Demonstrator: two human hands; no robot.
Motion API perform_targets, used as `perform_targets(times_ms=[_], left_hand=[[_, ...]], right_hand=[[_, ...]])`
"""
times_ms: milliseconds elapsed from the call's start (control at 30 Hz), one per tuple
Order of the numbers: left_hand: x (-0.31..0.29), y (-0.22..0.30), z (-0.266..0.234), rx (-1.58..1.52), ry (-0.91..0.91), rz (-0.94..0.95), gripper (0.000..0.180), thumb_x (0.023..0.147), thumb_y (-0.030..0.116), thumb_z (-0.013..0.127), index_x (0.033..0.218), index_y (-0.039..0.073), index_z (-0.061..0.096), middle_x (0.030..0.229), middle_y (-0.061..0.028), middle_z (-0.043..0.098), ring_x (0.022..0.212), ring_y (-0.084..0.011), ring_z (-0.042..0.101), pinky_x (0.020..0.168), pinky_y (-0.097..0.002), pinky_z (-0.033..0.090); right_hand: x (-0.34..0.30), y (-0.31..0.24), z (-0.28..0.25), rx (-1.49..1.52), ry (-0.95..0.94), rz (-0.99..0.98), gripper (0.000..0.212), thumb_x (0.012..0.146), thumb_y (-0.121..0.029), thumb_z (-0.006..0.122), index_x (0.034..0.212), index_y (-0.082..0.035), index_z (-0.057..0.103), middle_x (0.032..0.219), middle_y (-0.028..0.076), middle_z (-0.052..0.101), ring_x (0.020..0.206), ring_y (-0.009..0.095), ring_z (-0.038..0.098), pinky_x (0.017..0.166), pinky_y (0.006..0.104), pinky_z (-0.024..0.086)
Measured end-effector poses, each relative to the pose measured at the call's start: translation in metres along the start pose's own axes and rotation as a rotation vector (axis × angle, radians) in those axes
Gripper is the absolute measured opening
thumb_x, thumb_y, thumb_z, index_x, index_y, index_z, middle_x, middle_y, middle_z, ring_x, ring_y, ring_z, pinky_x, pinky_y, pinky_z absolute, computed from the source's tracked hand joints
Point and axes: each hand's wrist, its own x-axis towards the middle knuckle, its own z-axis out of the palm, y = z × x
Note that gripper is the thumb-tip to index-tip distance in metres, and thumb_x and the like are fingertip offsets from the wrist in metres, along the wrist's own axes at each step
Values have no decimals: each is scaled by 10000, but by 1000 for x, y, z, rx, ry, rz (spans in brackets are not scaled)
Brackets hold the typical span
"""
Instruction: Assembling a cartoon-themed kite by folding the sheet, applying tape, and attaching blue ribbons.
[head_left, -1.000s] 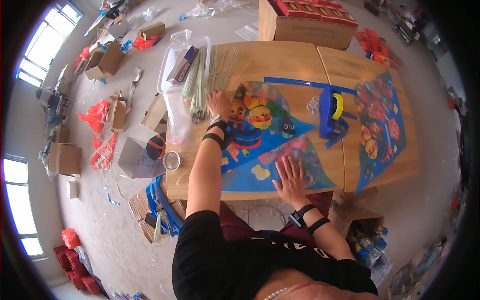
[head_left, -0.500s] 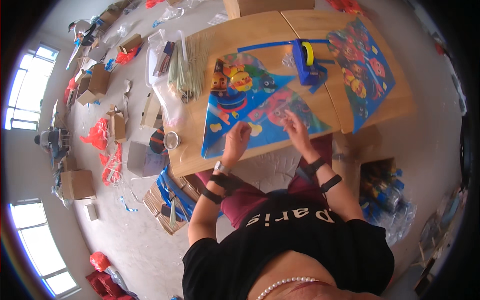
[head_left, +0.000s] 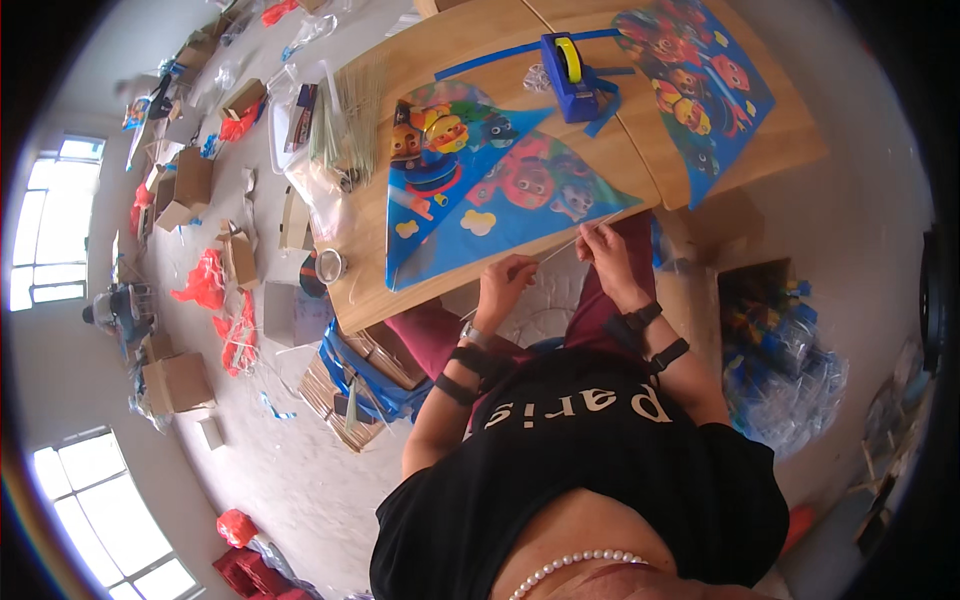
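Note:
My left hand (head_left: 507, 288) and my right hand (head_left: 609, 262) are at the near edge of the table. Between them they pinch a thin pale rod (head_left: 561, 251), which slants up to the right past my right fingers. Just beyond lies a blue kite sheet (head_left: 500, 232) printed with cartoon animals, one part folded over in a triangle. A second printed kite sheet (head_left: 697, 90) lies farther right. My left fingertips are closed on the rod's lower end, partly hidden by the hand.
A blue tape dispenser (head_left: 575, 85) with yellow tape stands behind the sheets. At the table's left are a bundle of thin rods (head_left: 345, 115), a white plastic bin (head_left: 283, 120) and a small round container (head_left: 330, 265). Cardboard (head_left: 340, 400) and a box of wrapped items (head_left: 775, 350) flank my legs.
Both hands have drawn back from the kite sheet to the table's near edge. The thin rod now shows between them. The view has shifted slightly.

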Motion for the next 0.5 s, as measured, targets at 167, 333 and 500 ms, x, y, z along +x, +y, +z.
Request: perform_targets(times_ms=[167,333,500], left_hand=[[18,-9,2,186,58,111,157,930,95,698,1039,-8,743,877,-71,740,742,-133,696,697,-267,542],[41,3,3,417,200,328,87,891,63,723,965,17,734,804,-116,653,695,-225,656,655,-326,520],[60,2,11,430,198,384,61,894,57,713,940,18,719,826,-120,642,682,-244,634,650,-347,508]], right_hand=[[-3,14,-15,-184,6,-36,216,1038,-254,631,1010,-41,646,821,26,680,659,97,624,637,271,516],[-5,8,-39,-895,130,-641,119,985,-100,623,1065,-11,624,959,131,673,880,283,679,772,368,537],[7,-9,-68,-1041,254,-735,148,932,-9,589,1076,-31,620,1084,168,624,1028,382,589,876,457,491]])
